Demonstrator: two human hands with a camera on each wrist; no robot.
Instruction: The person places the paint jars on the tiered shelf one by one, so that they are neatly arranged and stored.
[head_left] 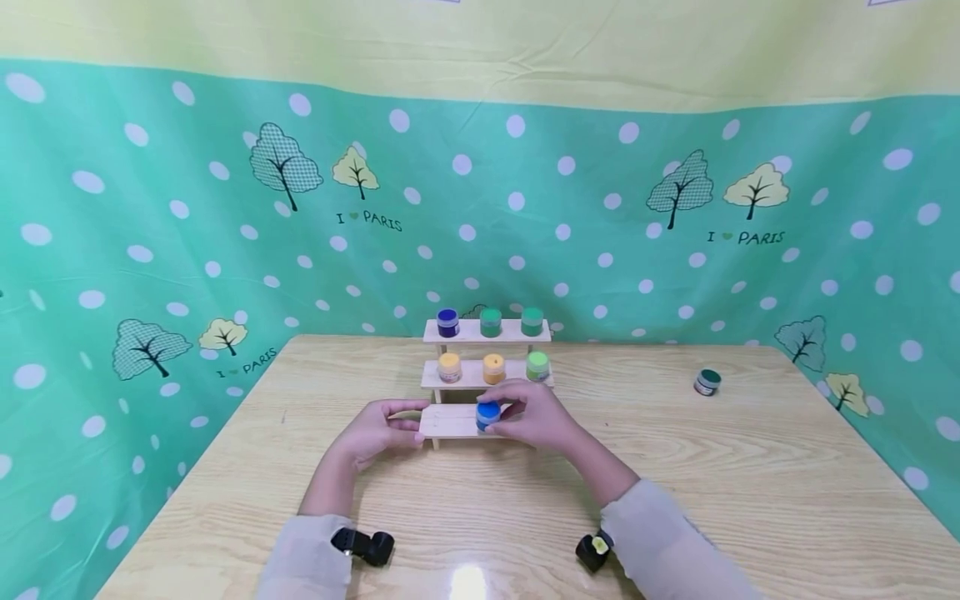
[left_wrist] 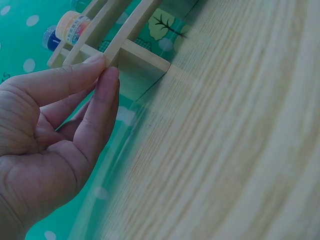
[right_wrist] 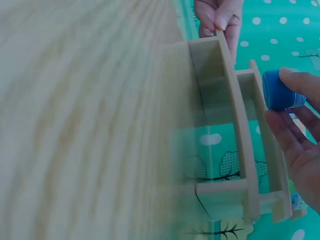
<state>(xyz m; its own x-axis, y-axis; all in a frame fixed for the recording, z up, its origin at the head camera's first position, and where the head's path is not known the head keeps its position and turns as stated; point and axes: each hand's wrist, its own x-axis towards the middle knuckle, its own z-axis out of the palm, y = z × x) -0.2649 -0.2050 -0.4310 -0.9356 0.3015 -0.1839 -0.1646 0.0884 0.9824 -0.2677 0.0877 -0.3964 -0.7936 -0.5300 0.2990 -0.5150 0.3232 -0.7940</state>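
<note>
A three-tier wooden stand (head_left: 450, 423) sits on the table. My left hand (head_left: 378, 433) pinches the left end of its lowest shelf between thumb and fingers, as the left wrist view also shows. Over that same shelf, my right hand (head_left: 536, 417) holds a small blue paint jar (head_left: 488, 415) by its sides. In the right wrist view the blue jar (right_wrist: 280, 90) is between thumb and fingertips. On the middle shelf stand two orange jars (head_left: 493, 368) and a light green jar (head_left: 537, 366). The top shelf carries a dark blue jar (head_left: 447, 322) and two green jars (head_left: 491, 322).
A dark green jar (head_left: 707, 382) stands apart on the wooden table (head_left: 750, 483), to the right of the stand. Behind the table hangs a green dotted curtain (head_left: 517, 200) with printed trees. Black wrist cameras (head_left: 378, 548) are strapped over both sleeves.
</note>
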